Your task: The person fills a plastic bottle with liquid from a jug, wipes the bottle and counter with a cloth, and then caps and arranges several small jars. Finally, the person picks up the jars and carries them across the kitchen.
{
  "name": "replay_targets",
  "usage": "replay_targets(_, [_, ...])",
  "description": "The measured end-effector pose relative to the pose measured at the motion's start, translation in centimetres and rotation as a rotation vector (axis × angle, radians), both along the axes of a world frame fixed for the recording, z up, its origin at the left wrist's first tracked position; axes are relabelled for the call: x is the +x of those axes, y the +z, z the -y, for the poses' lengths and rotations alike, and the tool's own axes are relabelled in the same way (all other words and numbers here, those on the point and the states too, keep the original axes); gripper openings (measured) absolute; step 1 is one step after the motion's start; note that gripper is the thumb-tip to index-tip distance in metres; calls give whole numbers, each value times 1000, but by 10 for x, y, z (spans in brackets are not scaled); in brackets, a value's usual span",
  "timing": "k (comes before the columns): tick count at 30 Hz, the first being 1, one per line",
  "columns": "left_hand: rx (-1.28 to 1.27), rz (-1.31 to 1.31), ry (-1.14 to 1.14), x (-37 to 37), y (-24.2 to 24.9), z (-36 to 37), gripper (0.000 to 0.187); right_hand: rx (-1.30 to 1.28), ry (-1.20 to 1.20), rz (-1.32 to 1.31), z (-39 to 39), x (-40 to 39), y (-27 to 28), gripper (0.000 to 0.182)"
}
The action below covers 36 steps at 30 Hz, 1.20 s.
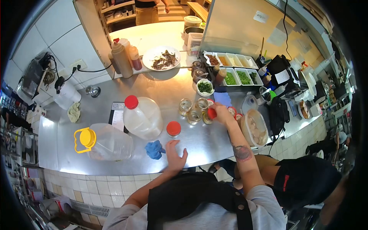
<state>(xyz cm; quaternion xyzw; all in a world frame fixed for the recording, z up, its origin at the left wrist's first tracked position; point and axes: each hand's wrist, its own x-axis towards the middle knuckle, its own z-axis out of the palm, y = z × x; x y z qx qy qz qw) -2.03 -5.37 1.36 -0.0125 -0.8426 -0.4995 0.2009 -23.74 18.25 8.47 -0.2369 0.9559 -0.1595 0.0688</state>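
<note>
My right hand [220, 113] is closed around a red lid [212, 113], at the mouth of a small glass jar [207, 119]. Beside it, several open glass jars [194, 115] stand in a cluster on the steel counter. More red lids [232, 111] lie just right of my right hand. My left hand [176, 155] hovers near the counter's front edge with its fingers apart, holding nothing. Just beyond it stands a jar with a red lid [173, 129]. A crumpled blue cloth or glove [155, 149] lies to its left.
A red-capped jug [143, 119] and a yellow-capped jug [109, 142] occupy the left side. A tub of pale pieces [254, 129] sits on the right, below white ingredient trays [239, 76]. At the back are sauce bottles [122, 59] and a plate [161, 58]. A person in black [306, 182] bends close on my right.
</note>
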Motion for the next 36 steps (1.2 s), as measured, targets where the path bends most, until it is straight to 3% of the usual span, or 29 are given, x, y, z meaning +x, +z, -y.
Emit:
replay_targets(4, [-19,56,-251,-28,4,-29,68,63,-7,95,14,35,5,62])
replay_targets(5, [-39,79,-265,-38,-9,-38,81,48,-11,87,18,50,4,61])
replay_targets(9, [-20,54,-213,-67,-46,-68,103,-40,-114,11,36,113,2,51])
replay_targets(11, [2,59,-262,-77,-49,-72,96,-91,-166,-47,39,130,3,42])
replay_targets(14, [-10,5,-302,-85,-44,-76,80,-50,-306,145,36,133,12,58])
replay_targets(20, [-77,48,-636,-103,8,-48,68,-347,161,143,-11,126,62,61])
replay_targets(21, [-157,134,-749,-111,17,-41,68,-382,232,193,-14,125,70,62])
replay_targets(24, [-61,367,-966,-116,58,-27,69,-429,341,208,-15,130,91,61])
replay_targets(27, [76,401,-1007,-117,62,-25,70,-449,179,319,-17,133,97,60])
replay_targets(30, [-50,334,-807,-101,77,-36,68,-246,80,179,-18,133,89,61])
replay_targets(33, [-151,144,-671,-93,45,-45,74,-205,20,120,-20,141,60,66])
replay_targets(36, [-182,82,-631,-88,45,-47,71,-344,-42,127,-22,152,48,59])
